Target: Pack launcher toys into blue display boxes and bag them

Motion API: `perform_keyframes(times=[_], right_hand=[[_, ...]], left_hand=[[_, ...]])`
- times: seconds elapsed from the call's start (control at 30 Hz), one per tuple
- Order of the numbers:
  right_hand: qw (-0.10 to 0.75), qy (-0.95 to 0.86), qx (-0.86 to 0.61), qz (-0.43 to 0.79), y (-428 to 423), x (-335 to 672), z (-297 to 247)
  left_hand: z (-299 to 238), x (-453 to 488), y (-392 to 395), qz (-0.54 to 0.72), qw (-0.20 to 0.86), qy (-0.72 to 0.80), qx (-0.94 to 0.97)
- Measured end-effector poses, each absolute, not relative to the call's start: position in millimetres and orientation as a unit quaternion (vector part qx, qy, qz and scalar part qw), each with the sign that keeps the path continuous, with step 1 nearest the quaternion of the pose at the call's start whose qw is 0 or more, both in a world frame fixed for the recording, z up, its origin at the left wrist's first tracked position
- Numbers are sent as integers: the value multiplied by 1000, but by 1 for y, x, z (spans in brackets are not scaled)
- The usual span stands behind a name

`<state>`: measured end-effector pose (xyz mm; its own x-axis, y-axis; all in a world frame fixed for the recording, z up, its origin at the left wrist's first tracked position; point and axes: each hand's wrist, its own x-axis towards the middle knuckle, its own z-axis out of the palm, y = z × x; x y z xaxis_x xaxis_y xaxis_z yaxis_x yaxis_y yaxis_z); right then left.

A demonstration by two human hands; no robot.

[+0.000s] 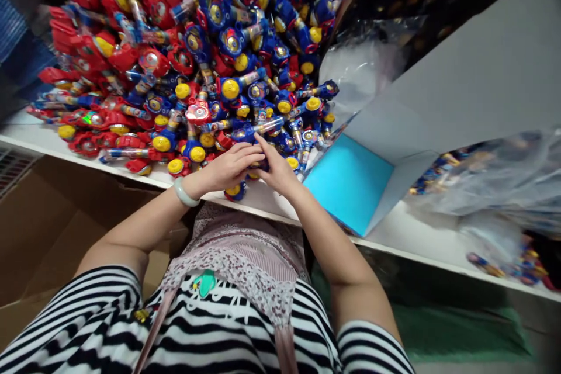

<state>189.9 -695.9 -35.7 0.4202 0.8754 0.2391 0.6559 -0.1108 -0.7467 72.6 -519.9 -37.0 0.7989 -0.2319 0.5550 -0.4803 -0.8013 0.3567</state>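
Note:
A big heap of red and blue plastic toys with yellow discs and clear candy-filled tubes covers the table in front of me. My left hand, with a pale bangle at its wrist, has its fingers closed together at the heap's near edge. Against it, my right hand curls its thumb and fingers round a small dark-blue toy, mostly hidden between both hands. Just beyond the fingertips lies a blue toy with a clear tube. Below the left hand, another toy with a yellow disc sits at the table edge.
An open box with a bright blue bottom stands to the right of my hands. Clear plastic bags with more toys lie farther right. The white table edge runs before my apron. A brown carton is below left.

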Motion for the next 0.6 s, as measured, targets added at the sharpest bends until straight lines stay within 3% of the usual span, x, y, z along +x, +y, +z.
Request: perform_keyframes(times=[0.23,0.43,0.6], right_hand=[[556,-334,-757,72,-753,227,-30],[523,-305,-793,67,-761,237,-46],[440,-345,-826,67,-729,245,-66]], left_hand=[[-30,84,-511,278,237,-62,929],[-35,70,-511,332,277,49,901],[-45,38,-525,158,259,-14,953]])
